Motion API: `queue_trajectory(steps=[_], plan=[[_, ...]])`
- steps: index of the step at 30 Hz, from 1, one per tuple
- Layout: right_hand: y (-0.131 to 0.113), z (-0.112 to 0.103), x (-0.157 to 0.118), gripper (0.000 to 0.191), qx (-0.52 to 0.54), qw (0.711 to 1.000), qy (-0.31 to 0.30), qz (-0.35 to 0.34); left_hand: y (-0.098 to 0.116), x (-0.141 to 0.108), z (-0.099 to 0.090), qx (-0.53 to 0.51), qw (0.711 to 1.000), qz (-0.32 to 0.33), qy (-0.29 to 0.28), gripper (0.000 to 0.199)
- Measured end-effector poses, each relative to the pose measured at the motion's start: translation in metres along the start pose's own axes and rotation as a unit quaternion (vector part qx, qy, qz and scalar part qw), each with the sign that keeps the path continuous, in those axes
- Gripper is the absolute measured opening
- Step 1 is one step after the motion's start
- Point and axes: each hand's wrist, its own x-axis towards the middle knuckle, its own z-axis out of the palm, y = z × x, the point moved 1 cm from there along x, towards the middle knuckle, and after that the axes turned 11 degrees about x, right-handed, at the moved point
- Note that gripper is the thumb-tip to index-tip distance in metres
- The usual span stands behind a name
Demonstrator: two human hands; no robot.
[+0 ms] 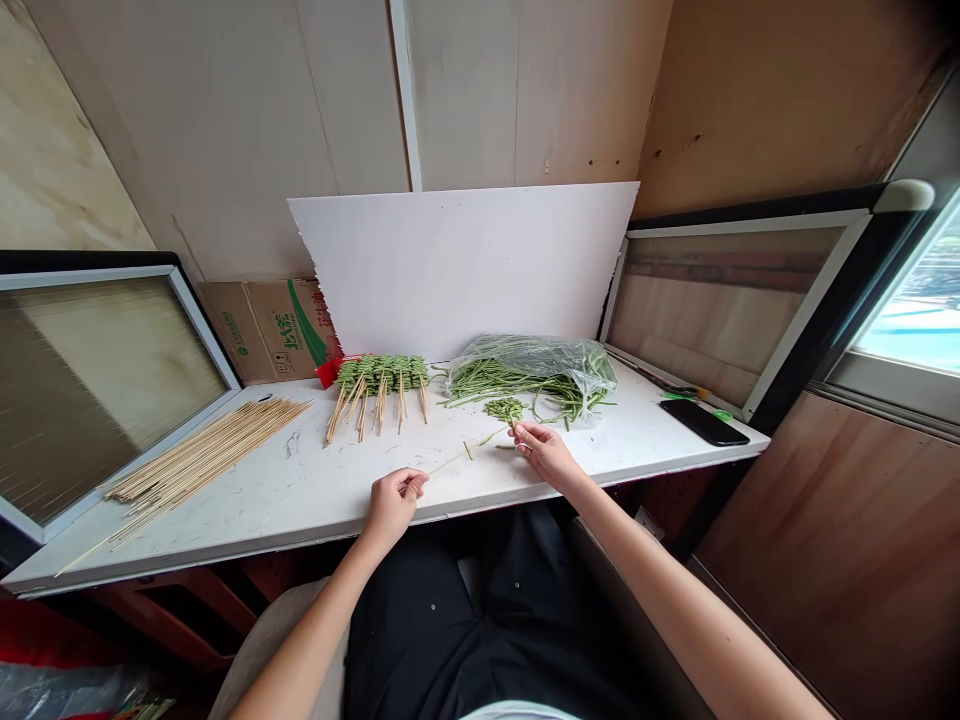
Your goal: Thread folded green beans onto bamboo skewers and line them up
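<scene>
Left hand point(391, 503), 6 o'clock at surface point(300, 490) edge: pinches skewer point(450, 462) end. Right hand point(546, 452), 5 o'clock: fingertips pinch its far end, by a cut bean cluster point(504, 408). Bean bag point(536, 372), 1 o'clock. Loose skewers point(202, 455), 9 o'clock. Finished skewers point(379, 385), 11 o'clock.

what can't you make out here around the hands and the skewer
Head view only:
- Skewer: too thin to trace; its near end is hidden in the left hand.
- Right hand: its fingertips cover what they pinch beside the coiled beans.
- Bag: glare and folds hide how many beans lie inside.
- Box: print too small to read, partly behind the white board.
</scene>
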Motion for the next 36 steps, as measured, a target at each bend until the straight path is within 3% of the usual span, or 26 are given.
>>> queue_trajectory(steps=[36], plan=[[0.0029,-0.0035,0.0019,0.045,-0.065,0.997,0.014,-0.034,-0.0018,0.0003,0.0021,0.009,1.000,0.011,0.011,0.027]])
